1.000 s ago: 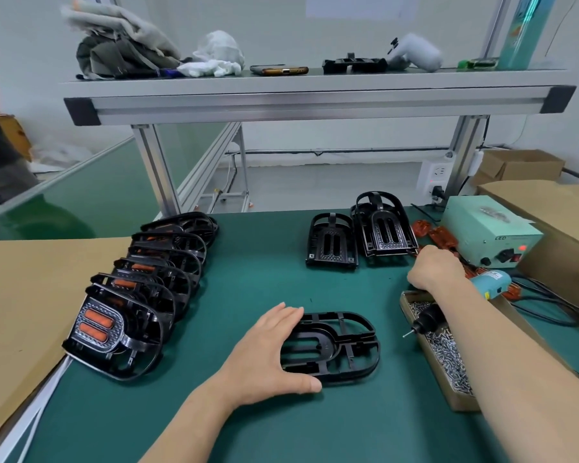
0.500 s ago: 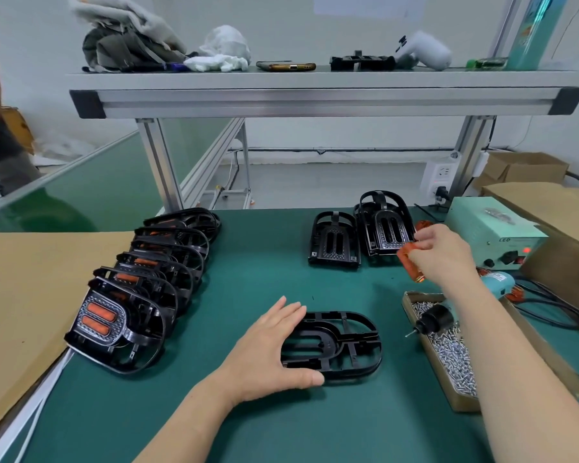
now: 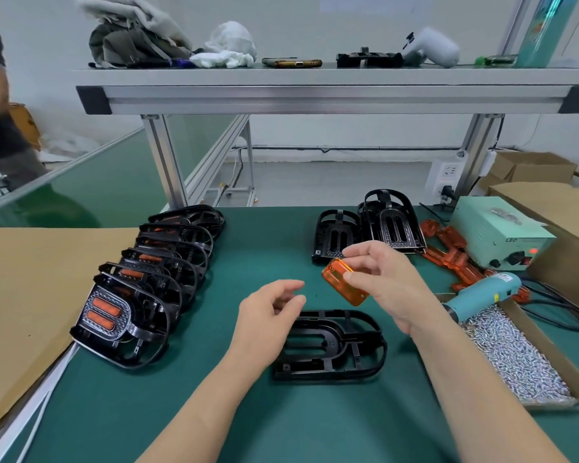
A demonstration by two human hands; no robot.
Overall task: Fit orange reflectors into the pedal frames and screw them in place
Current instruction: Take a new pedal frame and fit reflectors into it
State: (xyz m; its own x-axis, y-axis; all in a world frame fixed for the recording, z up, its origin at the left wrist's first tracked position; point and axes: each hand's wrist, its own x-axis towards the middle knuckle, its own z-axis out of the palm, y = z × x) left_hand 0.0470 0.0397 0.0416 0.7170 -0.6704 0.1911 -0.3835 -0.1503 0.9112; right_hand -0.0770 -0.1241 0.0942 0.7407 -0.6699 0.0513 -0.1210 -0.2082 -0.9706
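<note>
A black pedal frame (image 3: 335,345) lies flat on the green mat in front of me. My right hand (image 3: 385,282) pinches an orange reflector (image 3: 343,285) in the air just above the frame's far edge. Hovering over the frame's left end, my left hand (image 3: 268,315) has loosely curled fingers and holds nothing. More orange reflectors (image 3: 448,252) lie in a heap at the right. A teal electric screwdriver (image 3: 482,295) rests on the edge of a cardboard box of screws (image 3: 515,355).
Several finished pedals (image 3: 141,295) with reflectors stand in a row at the left. Two empty frames (image 3: 365,232) sit at the back. A pale green power supply (image 3: 502,235) and cables occupy the right. Brown cardboard (image 3: 30,295) covers the left. Another person stands far left.
My right hand has carried the orange reflector from the heap at the right toward the middle. My left hand has lifted off the pedal frame and curled slightly.
</note>
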